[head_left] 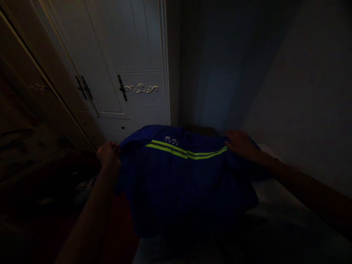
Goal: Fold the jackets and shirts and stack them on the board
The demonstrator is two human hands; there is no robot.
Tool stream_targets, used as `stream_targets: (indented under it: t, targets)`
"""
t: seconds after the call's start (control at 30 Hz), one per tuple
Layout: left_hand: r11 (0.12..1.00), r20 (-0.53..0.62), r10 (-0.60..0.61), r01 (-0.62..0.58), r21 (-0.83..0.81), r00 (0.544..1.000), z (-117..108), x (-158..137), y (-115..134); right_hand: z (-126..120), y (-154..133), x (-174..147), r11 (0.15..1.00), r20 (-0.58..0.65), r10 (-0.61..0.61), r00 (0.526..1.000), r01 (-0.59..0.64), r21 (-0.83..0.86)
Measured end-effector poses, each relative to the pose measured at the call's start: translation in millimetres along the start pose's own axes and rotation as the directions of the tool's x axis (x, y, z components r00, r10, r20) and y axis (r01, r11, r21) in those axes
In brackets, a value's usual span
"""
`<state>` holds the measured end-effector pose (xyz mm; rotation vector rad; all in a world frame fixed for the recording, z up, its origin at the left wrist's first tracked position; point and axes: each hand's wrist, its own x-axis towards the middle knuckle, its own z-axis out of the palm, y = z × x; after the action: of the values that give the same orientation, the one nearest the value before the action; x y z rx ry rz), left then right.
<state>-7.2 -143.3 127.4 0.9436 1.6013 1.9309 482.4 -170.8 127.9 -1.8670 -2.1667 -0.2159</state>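
A dark blue work jacket (176,183) with yellow-green and grey reflective stripes across its chest spreads out in front of me. Small pale printing shows above the stripe on its left side. My left hand (108,152) is closed around the cloth at the jacket's left shoulder or sleeve. At the opposite side, my right hand (239,143) grips the cloth near the end of the stripe. The lower part of the jacket fades into shadow, and its hem is hard to make out.
A white wardrobe (143,55) with dark handles and a carved ornament stands ahead on the left. Right of it is a grey wall (302,73). A pale surface (275,194) lies under the jacket's right side. Dark clutter and something red (121,220) show lower left.
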Motion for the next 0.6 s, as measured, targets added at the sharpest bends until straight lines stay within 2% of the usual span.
stream_targets:
  t: [0.07, 0.1, 0.13, 0.2, 0.23, 0.3, 0.37, 0.43, 0.47, 0.53, 0.6]
  targets:
    - [0.991, -0.093, -0.089, 0.08, -0.103, 0.992, 13, -30, -15, 13, -35, -22, 0.975, 0.054, -0.193, 0.98, 0.185, 0.125]
    - [0.987, -0.122, -0.101, 0.084, -0.136, 0.987, 20, -47, -21, 19, -52, -32, 0.949, 0.081, -0.264, 0.961, 0.243, 0.2]
    - [0.99, -0.102, -0.064, 0.05, -0.13, 0.993, 27, -64, -25, 24, -68, -42, 0.924, 0.093, -0.315, 0.944, 0.283, 0.256]
    - [0.998, 0.085, 0.052, -0.049, -0.037, 0.995, 39, -96, -32, 31, -96, -54, 0.889, 0.12, -0.376, 0.919, 0.322, 0.325]
    - [0.992, 0.21, 0.12, -0.127, 0.02, 0.97, 45, -109, -33, 34, -106, -56, 0.885, 0.131, -0.381, 0.915, 0.32, 0.338]
    - [0.944, 0.442, 0.235, -0.312, 0.108, 0.865, 58, -127, -34, 38, -121, -50, 0.894, 0.146, -0.348, 0.926, 0.281, 0.35]
    - [0.843, 0.62, 0.306, -0.508, 0.177, 0.722, 72, -136, -33, 44, -128, -33, 0.914, 0.169, -0.271, 0.948, 0.198, 0.353]
    - [0.694, 0.772, 0.274, -0.674, 0.254, 0.574, 89, -139, -34, 53, -130, -8, 0.936, 0.227, -0.159, 0.961, 0.074, 0.345]
    - [0.622, 0.823, 0.231, -0.729, 0.285, 0.519, 98, -139, -36, 59, -131, 4, 0.943, 0.261, -0.089, 0.961, -0.002, 0.332]
    - [0.521, 0.876, 0.147, -0.789, 0.326, 0.458, 116, -139, -42, 73, -132, 26, 0.929, 0.306, 0.07, 0.949, -0.174, 0.327]
    - [0.477, 0.896, 0.115, -0.815, 0.328, 0.428, 129, -140, -50, 89, -133, 42, 0.881, 0.322, 0.197, 0.926, -0.312, 0.357]
